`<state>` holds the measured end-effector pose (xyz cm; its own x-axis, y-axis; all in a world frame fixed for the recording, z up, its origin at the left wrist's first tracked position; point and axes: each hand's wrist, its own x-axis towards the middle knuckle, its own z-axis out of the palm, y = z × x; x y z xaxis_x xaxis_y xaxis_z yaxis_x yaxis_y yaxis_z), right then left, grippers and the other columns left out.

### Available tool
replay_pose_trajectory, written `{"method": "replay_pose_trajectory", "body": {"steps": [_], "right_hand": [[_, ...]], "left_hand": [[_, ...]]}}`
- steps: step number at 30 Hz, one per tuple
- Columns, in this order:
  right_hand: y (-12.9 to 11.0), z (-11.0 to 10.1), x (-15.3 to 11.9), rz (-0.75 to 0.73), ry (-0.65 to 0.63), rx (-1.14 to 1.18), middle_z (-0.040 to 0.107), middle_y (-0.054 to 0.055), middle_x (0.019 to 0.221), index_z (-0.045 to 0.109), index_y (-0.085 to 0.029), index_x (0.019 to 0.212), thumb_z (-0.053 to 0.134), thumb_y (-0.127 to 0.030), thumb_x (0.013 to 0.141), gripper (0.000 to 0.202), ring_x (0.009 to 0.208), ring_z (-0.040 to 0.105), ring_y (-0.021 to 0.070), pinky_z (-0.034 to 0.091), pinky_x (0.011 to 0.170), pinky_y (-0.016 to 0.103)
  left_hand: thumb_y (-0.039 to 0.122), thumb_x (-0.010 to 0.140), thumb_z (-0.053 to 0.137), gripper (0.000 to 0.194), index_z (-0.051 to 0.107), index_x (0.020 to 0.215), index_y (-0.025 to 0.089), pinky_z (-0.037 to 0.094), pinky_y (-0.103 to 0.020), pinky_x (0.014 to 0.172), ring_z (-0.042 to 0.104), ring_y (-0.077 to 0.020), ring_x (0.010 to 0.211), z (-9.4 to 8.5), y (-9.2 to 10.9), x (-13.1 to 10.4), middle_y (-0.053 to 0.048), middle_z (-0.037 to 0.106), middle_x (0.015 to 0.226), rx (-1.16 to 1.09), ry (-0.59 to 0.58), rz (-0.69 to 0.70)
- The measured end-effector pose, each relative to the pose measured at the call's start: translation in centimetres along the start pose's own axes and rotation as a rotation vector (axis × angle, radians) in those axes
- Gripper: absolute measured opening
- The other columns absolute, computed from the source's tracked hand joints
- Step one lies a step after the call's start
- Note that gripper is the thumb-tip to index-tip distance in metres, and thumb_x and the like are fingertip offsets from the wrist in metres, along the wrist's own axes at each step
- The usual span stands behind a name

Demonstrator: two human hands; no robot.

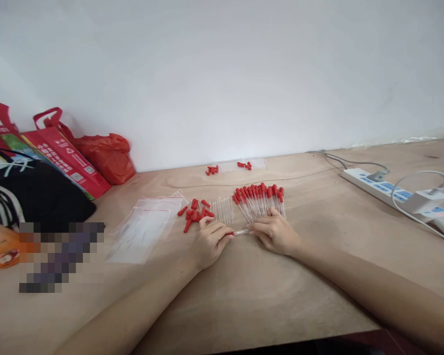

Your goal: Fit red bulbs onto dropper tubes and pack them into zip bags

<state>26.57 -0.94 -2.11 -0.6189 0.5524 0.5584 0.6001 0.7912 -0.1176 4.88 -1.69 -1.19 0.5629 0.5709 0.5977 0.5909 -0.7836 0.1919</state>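
My left hand (211, 241) is closed on a red rubber bulb, whose tip shows at its fingertips. Between my two hands lies a clear tube (241, 232), its left end at the red bulb. My right hand (276, 231) pinches the tube's right end. Just beyond my left hand is a loose pile of red bulbs (195, 215). Beside the pile, several bare clear tubes (223, 210) lie in a row. Past my right hand, several tubes fitted with red bulbs (259, 197) are fanned out side by side.
Clear plastic bags (142, 229) lie left of the bulbs. More red bulbs (212, 170) and small bags rest near the wall. A white power strip (377, 186) with cables is at the right. Red shopping bags (68, 155) and a black bag (40, 192) stand at the left.
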Motion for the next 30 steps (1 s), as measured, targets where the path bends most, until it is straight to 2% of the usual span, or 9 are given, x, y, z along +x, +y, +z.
{"method": "replay_pose_trajectory", "body": {"steps": [9,15,26,30], "right_hand": [[-0.8,0.1,0.1,-0.039,0.063,-0.032,0.056,0.000,0.059,0.058,-0.014,0.074,0.038,-0.019,0.083,0.023,0.050,0.038,0.0098,0.018,0.060,0.028],[-1.2,0.3,0.5,-0.027,0.035,-0.002,0.056,0.001,0.060,0.056,-0.014,0.069,0.036,-0.018,0.084,0.025,0.052,0.036,0.0103,0.018,0.061,0.028],[-2.1,0.8,0.7,0.052,-0.011,0.029,0.055,0.001,0.059,0.054,-0.014,0.067,0.033,-0.018,0.085,0.028,0.051,0.038,0.0100,0.020,0.060,0.027],[-2.2,0.4,0.9,0.059,-0.013,0.005,0.056,0.002,0.061,0.056,-0.014,0.069,0.034,-0.021,0.086,0.029,0.055,0.041,0.0111,0.022,0.060,0.027]], "left_hand": [[0.022,0.085,0.040,0.016,0.053,0.076,0.018,0.025,-0.035,0.085,0.054,-0.0101,0.064,-0.1,0.4,0.1,0.002,0.063,0.071,0.028,-0.067,0.014],[0.022,0.085,0.038,0.018,0.053,0.077,0.018,0.027,-0.035,0.086,0.054,-0.0112,0.066,-0.2,0.5,0.1,0.000,0.063,0.071,0.034,-0.124,0.041],[0.019,0.084,0.038,0.016,0.053,0.078,0.017,0.027,-0.034,0.085,0.054,-0.0107,0.066,-0.1,0.4,0.2,0.000,0.063,0.071,0.048,-0.109,0.084],[0.020,0.085,0.040,0.016,0.054,0.078,0.018,0.024,-0.036,0.086,0.055,-0.0108,0.067,-0.3,0.1,0.5,0.001,0.063,0.071,0.063,-0.095,0.077]]}}
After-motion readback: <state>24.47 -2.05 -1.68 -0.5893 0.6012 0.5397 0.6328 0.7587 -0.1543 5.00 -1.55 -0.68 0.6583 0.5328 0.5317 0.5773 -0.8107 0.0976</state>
